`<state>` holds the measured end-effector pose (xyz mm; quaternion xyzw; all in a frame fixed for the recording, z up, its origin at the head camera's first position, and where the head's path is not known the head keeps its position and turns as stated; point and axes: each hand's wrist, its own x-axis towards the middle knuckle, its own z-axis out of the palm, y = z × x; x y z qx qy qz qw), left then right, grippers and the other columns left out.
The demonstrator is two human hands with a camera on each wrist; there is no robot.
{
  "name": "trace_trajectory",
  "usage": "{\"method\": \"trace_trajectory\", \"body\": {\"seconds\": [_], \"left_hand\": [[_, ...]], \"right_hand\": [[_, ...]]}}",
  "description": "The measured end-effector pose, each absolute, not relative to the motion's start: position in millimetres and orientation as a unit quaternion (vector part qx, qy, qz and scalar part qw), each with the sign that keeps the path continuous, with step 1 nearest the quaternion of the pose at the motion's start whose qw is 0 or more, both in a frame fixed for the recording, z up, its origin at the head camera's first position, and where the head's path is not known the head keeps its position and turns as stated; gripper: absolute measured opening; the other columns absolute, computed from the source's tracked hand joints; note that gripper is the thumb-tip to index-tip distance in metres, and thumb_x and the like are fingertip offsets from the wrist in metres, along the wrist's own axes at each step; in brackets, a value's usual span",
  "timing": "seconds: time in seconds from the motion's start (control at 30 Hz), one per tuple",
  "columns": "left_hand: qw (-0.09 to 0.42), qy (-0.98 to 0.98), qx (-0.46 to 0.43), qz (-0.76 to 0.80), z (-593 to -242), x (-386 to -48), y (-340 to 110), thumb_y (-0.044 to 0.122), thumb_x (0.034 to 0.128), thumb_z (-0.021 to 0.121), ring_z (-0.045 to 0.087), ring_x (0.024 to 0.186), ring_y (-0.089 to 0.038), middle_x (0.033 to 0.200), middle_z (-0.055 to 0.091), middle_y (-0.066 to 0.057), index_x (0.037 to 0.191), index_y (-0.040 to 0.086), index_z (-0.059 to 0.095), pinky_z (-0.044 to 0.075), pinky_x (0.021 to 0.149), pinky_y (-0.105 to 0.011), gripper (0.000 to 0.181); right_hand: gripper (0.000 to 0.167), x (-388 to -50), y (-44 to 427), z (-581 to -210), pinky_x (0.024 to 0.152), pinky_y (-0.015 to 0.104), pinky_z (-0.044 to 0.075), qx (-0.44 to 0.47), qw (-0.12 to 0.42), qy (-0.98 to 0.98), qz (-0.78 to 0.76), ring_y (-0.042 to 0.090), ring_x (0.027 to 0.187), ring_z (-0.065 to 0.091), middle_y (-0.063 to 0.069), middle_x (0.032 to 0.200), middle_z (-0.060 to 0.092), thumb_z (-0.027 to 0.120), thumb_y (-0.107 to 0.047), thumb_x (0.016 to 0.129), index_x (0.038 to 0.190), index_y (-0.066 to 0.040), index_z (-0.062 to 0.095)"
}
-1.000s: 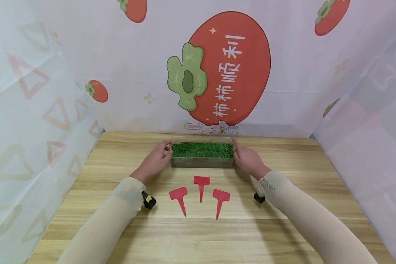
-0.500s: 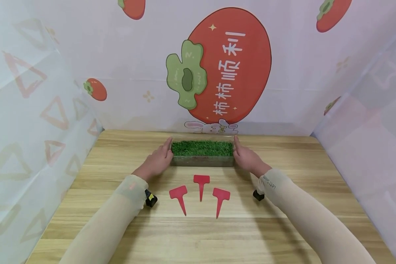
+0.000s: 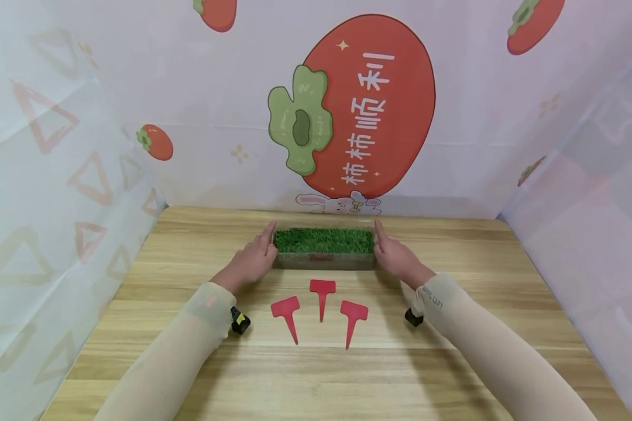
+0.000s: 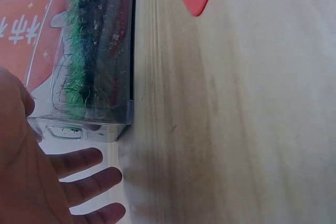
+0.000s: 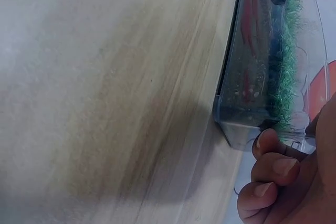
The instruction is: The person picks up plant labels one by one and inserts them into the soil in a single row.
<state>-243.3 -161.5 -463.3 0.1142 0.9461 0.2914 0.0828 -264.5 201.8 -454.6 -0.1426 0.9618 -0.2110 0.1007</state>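
A clear rectangular box (image 3: 342, 261) with green artificial grass (image 3: 323, 240) inside stands near the table's back edge. My left hand (image 3: 250, 261) holds its left end, index finger pointing along the end and thumb near the front corner; in the left wrist view the other fingers of that hand (image 4: 31, 166) are spread beside the box (image 4: 113, 61). At the right end my right hand (image 3: 400, 261) holds the box likewise; its lower fingers (image 5: 275, 170) are curled against the end wall. Three red T-shaped tags (image 3: 322, 286) (image 3: 285, 307) (image 3: 354, 311) lie in front of the box.
A wooden table (image 3: 316, 380) lies under everything. Behind it hangs a white cloth (image 3: 205, 169) printed with persimmons, and similar cloths rise along both sides.
The box has shifted slightly toward me, with both hands on its ends. My left index finger, bent earlier, has straightened along the box's end. The tags lie as before.
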Motion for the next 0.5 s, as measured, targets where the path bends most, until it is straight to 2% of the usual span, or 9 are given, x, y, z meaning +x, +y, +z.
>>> {"method": "trace_trajectory", "body": {"seconds": [0.07,0.33,0.5], "left_hand": [[0.082,0.946,0.115,0.293,-465,-242,-162,0.037,0.1067,0.021,0.028,0.147,-0.045,0.164,0.023,-0.017,0.160,0.033,-0.011,0.024,0.112,-0.071,0.062],[0.082,0.944,0.122,0.294,-464,-237,-164,0.036,0.1070,0.022,0.033,0.144,-0.047,0.164,0.024,-0.017,0.161,0.030,-0.009,0.030,0.110,-0.070,0.063],[0.087,0.944,0.126,0.294,-462,-234,-164,0.036,0.1071,0.021,0.033,0.143,-0.048,0.165,0.022,-0.017,0.161,0.030,-0.010,0.030,0.108,-0.071,0.062]], "right_hand": [[0.069,-263,201,-455,0.073,0.042,0.047,-0.140,0.103,0.961,-0.214,0.020,0.056,0.050,0.009,0.072,0.057,0.026,-0.025,0.107,0.158,-0.013,-0.018],[0.067,-258,202,-459,0.070,0.041,0.048,-0.144,0.096,0.962,-0.211,0.019,0.056,0.052,0.005,0.064,0.055,0.025,-0.025,0.107,0.160,-0.007,-0.013],[0.068,-254,202,-460,0.064,0.037,0.043,-0.144,0.094,0.961,-0.218,0.017,0.050,0.043,0.003,0.062,0.052,0.025,-0.025,0.107,0.159,-0.012,-0.018]]}}
